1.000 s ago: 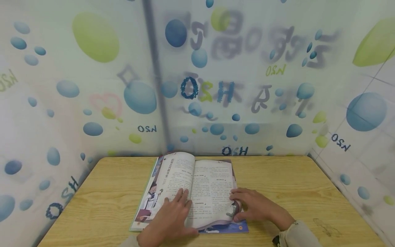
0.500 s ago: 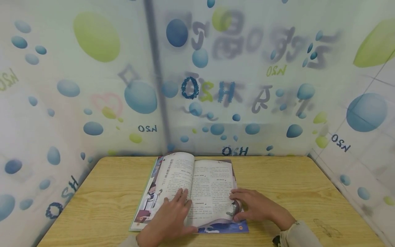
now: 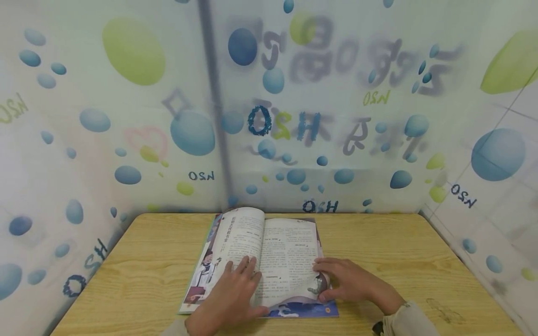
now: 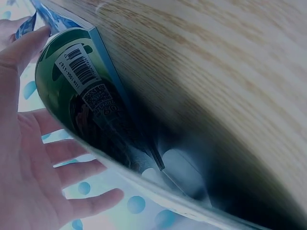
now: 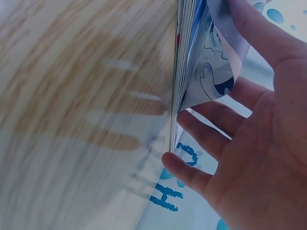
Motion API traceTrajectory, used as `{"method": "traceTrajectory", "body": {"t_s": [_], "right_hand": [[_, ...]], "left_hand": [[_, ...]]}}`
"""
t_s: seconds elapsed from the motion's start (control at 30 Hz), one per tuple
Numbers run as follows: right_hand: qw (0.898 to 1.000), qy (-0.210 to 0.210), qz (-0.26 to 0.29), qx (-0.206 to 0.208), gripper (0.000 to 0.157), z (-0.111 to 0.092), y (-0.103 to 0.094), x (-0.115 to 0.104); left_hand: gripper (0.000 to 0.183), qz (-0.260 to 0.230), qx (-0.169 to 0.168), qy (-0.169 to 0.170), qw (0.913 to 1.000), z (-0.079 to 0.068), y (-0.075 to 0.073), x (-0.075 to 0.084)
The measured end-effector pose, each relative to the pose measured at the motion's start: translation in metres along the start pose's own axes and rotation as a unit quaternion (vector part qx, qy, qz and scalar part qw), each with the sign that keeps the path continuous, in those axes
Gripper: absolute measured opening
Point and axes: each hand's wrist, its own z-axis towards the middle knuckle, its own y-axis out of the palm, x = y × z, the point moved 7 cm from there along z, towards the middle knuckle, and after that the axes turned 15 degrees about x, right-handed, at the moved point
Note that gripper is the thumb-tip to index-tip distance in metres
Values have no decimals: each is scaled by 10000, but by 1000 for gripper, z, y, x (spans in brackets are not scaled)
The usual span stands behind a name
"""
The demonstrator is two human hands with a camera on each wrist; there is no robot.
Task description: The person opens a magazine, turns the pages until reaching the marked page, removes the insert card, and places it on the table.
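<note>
An open magazine lies on the wooden table, its left page arched up near the spine. My left hand rests on the lower part of the left page, fingers extended and the thumb pointing toward the bottom edge. In the left wrist view the green back cover with a barcode bends up beside that hand. My right hand is at the lower right edge of the magazine, pinching the corner of the right page between thumb and fingers. That page curls up, baring a blue page beneath.
The wooden table extends on both sides of the magazine. A pale curtain with blue and green dots and mirrored lettering hangs at the back and sides. A dark scribble marks the table at right.
Both hands and the magazine keep their places; only the head view has shifted very slightly.
</note>
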Motion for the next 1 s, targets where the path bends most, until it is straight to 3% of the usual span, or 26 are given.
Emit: {"method": "traceTrajectory", "body": {"t_s": [0.17,0.37,0.67,1.0], "right_hand": [[9999,36,102,-9,80,-2,-2,0],[9991,130,394,-15,79,-4,-8,-1],[9987,26,452,239,67,-2,-11,2],[9928,401,998,521,53,0,-16,1]], "left_hand": [[71,-3,204,253,9995,1,-1,3],[62,-390,497,899,9939,-1,-6,13],[77,-670,988,1552,9806,-2,-13,23],[88,-647,1205,1844,9733,-3,-16,31]]}}
